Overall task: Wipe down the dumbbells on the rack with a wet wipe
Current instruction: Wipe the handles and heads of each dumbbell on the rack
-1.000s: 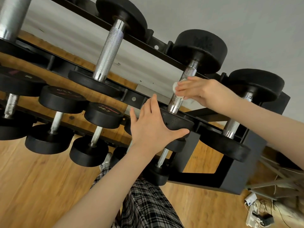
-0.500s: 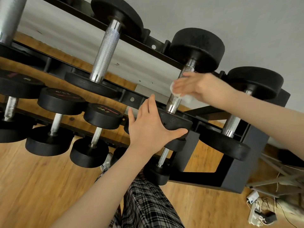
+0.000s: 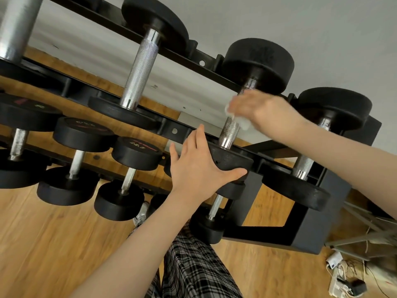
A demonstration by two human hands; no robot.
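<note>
A crumpled white wet wipe wraps the knurled chrome handle of a black-headed dumbbell lying across the rack's top tier.

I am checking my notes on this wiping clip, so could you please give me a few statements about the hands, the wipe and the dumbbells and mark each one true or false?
1. The right hand holds the wet wipe against the knurled handle of a top-row dumbbell. True.
2. The left hand is curled round that handle. False: its fingers lie straight against the near weight head, with the thumb under the head's edge.
3. The dumbbell being wiped sits on the rack. True.
4. The wipe lies on the wooden floor. False: it is in the right hand, up at the handle.
5. A lower-row dumbbell head reads 22.5. True.
</note>
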